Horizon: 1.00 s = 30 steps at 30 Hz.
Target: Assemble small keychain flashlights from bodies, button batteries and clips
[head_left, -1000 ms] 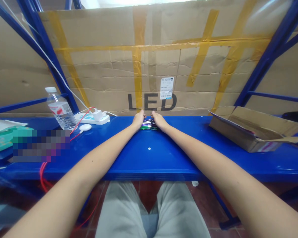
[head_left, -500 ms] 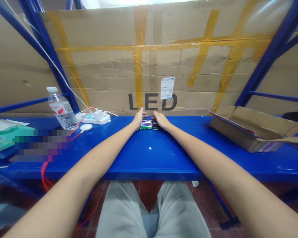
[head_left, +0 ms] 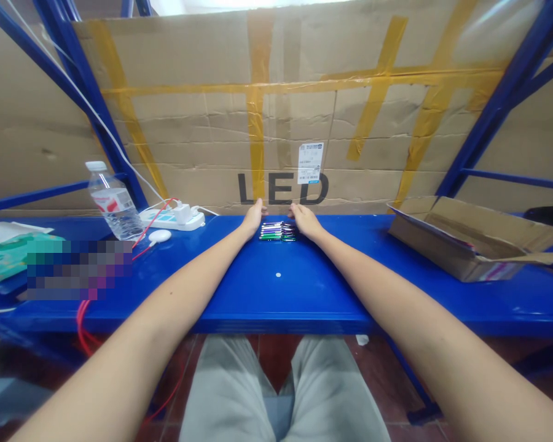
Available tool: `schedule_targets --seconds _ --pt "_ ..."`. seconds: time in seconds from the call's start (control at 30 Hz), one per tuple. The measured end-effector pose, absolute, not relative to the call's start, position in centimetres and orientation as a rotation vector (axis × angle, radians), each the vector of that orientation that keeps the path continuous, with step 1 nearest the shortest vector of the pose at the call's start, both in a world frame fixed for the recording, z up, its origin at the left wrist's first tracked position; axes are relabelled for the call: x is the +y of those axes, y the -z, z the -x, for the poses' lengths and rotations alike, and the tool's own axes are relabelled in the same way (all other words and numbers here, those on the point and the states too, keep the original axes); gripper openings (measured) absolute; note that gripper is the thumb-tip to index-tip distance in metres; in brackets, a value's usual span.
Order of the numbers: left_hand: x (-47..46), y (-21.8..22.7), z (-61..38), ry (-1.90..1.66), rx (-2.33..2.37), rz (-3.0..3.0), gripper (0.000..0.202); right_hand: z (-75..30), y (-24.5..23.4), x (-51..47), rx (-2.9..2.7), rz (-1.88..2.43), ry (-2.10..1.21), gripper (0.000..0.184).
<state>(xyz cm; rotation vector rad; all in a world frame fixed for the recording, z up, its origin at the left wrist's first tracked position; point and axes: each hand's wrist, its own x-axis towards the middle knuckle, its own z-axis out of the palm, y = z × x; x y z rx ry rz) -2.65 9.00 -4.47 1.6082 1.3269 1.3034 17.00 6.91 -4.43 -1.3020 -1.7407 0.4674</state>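
Two hands flanking small colourful pens (head_left: 278, 231), left hand (head_left: 251, 218) and right hand (head_left: 304, 220) open, fingertips indistinct

Bare forearms, no sleeves, light grey trousers

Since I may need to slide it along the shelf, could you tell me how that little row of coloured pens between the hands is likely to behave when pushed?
The pens lie loose, side by side, so a push at one end would probably scatter them. They look thin and round, so they may roll on the smooth blue shelf. The left hand and right hand flank them; squeezing from both sides seems safer.
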Motion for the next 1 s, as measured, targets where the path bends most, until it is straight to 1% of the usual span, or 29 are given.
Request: schedule_targets --seconds 0.07,0.1,0.13,0.17,0.27,0.4,0.57,1.0 --pt "8.6 4.5 4.2 -1.160 1.602 -2.000 0.042 -18.6 4.5 7.1 -1.803 1.463 -0.276 0.038" --pt "8.3 4.5 4.9 -1.020 1.743 -2.172 0.032 -19.5 4.6 7.2 -1.838 1.569 -0.194 0.032" --pt "8.1 4.5 5.5 -0.879 1.857 -2.285 0.027 -20.4 4.7 7.4 -1.871 1.685 -0.135 0.026" --pt "7.9 4.5 6.0 -0.734 1.945 -2.365 0.028 -21.3 4.8 7.5 -1.893 1.790 -0.092 0.022" --pt "7.4 4.3 6.5 -0.462 2.060 -2.465 0.035 -23.1 4.8 7.8 -1.902 1.979 -0.058 0.027" --pt "7.1 4.2 5.9 -0.409 2.072 -2.470 0.040 -23.7 4.5 7.9 -2.003 2.021 -0.135 0.032" --pt "7.0 4.2 5.7 -0.363 2.087 -2.464 0.041 -23.2 4.1 7.6 -2.117 2.034 -0.093 0.034" --pt "6.3 3.3 5.1 -0.284 2.124 -2.395 0.043 -22.4 3.9 7.0 -2.154 2.107 -0.058 0.042"
